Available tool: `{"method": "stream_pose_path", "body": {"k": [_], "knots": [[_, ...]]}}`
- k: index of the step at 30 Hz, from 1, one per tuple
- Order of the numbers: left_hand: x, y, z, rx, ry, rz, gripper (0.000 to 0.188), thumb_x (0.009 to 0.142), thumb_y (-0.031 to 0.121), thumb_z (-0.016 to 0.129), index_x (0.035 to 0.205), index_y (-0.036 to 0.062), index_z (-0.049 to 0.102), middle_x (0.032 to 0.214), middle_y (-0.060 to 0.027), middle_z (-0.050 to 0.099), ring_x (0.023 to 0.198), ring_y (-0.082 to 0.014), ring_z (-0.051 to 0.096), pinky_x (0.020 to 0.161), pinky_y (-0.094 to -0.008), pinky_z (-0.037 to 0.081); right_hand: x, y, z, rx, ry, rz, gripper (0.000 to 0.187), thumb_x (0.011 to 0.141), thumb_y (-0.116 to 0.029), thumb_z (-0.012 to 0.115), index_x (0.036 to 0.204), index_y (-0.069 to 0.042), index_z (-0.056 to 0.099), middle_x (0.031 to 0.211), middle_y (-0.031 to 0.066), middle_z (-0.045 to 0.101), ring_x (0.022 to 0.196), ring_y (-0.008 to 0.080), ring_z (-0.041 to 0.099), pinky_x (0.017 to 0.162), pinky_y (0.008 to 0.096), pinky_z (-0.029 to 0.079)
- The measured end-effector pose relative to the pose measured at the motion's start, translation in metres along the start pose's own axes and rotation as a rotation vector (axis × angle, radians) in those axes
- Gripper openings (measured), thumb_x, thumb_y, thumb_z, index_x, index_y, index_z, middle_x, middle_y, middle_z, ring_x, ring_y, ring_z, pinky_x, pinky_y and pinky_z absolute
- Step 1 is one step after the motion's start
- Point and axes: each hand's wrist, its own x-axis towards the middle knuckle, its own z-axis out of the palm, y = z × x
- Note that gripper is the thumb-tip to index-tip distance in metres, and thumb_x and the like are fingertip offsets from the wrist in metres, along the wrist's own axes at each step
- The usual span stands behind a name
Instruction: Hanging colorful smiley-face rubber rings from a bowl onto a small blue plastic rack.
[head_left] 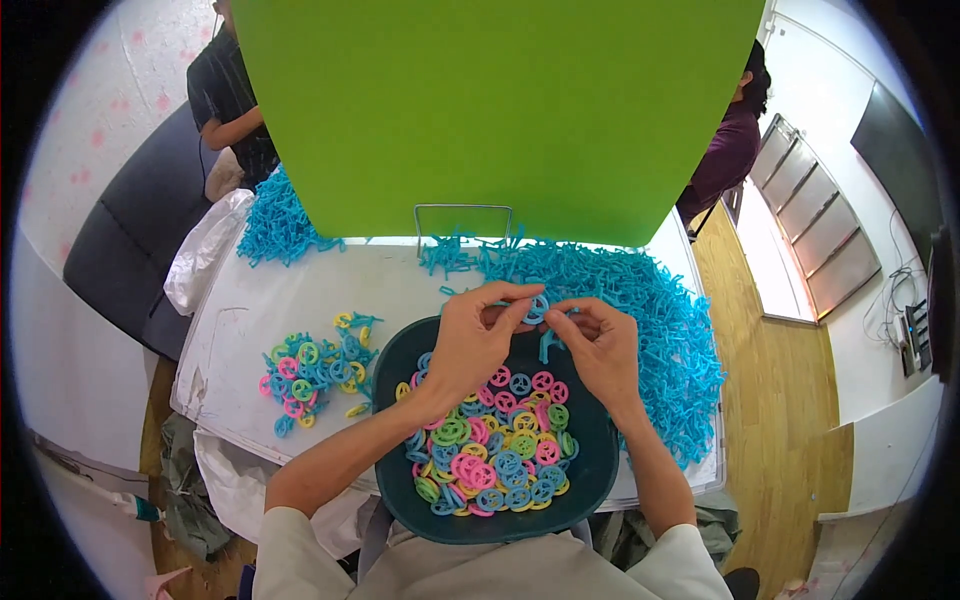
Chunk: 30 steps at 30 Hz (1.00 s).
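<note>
Above the far rim of a dark green basin (393, 470), both my hands meet at a small light-blue plastic wheel (538, 308). My left hand (475, 338) pinches it from the left between thumb and fingers. My right hand (600, 345) closes on it from the right, fingers curled. Just below the right thumb shows a turquoise forked plastic piece (546, 346); I cannot tell whether that hand holds it. Inside the basin lie many loose spoked wheels (480, 470) in pink, yellow, green and blue.
A large heap of turquoise pieces (650, 350) covers the white table's (240, 340) right side; another heap (272, 220) sits far left. Wheels fitted with turquoise pieces (310, 375) lie left of the basin. A green panel (500, 120) stands behind a wire stand (463, 207). Two people sit beyond.
</note>
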Motion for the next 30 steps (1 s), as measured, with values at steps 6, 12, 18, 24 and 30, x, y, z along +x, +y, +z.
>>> {"method": "stream_pose_path", "body": {"k": [6, 12, 18, 24, 30], "knots": [[-0.005, 0.006, 0.005, 0.002, 0.062, -0.067, 0.023, 0.095, 0.006, 0.054, 0.112, -0.0068, 0.061, 0.107, -0.0127, 0.064, 0.092, -0.0168, 0.066, 0.079, -0.0276, 0.058, -0.002, -0.004, 0.001, 0.028, -0.005, 0.053, 0.016, 0.088, -0.013, 0.068, 0.091, 0.003, 0.067, 0.077, 0.006, 0.07, 0.068, 0.0048, 0.061, 0.057, 0.0185, 0.046], [-0.004, 0.004, 0.004, -0.016, 0.066, -0.077, 0.022, 0.095, 0.007, 0.054, 0.111, -0.0065, 0.06, 0.113, -0.0124, 0.062, 0.091, -0.0166, 0.065, 0.078, -0.0269, 0.058, -0.003, -0.002, 0.001, 0.008, 0.004, 0.081, 0.015, 0.087, -0.013, 0.069, 0.091, 0.002, 0.067, 0.075, 0.0048, 0.069, 0.067, 0.0046, 0.061, 0.057, 0.0185, 0.045], [0.0, 0.004, 0.005, 0.125, 0.064, -0.024, 0.018, 0.095, 0.007, 0.054, 0.106, -0.0058, 0.06, 0.111, -0.0124, 0.062, 0.089, -0.0159, 0.066, 0.078, -0.0269, 0.058, -0.007, -0.001, 0.006, -0.121, 0.101, -0.013, 0.013, 0.085, -0.011, 0.071, 0.091, 0.001, 0.069, 0.075, 0.0041, 0.069, 0.068, 0.007, 0.063, 0.06, 0.0208, 0.049], [0.0, -0.009, 0.002, 0.036, 0.037, -0.039, 0.019, 0.095, 0.006, 0.054, 0.11, -0.0045, 0.057, 0.105, -0.0097, 0.061, 0.093, -0.0153, 0.064, 0.081, -0.028, 0.056, -0.004, 0.007, 0.004, -0.094, 0.059, -0.051, 0.013, 0.086, -0.006, 0.068, 0.096, 0.001, 0.069, 0.079, 0.0049, 0.069, 0.073, 0.0088, 0.064, 0.065, 0.0227, 0.051], [0.006, -0.012, -0.012, -0.2, 0.022, -0.258, 0.02, 0.096, 0.012, 0.053, 0.112, 0.0005, 0.057, 0.1, -0.0065, 0.061, 0.093, -0.0106, 0.06, 0.075, -0.0233, 0.051, 0.003, 0.006, -0.005, -0.004, -0.209, -0.101, 0.021, 0.083, 0.0, 0.067, 0.104, 0.0, 0.067, 0.101, 0.0083, 0.062, 0.093, 0.0115, 0.059, 0.074, 0.0243, 0.051]]}}
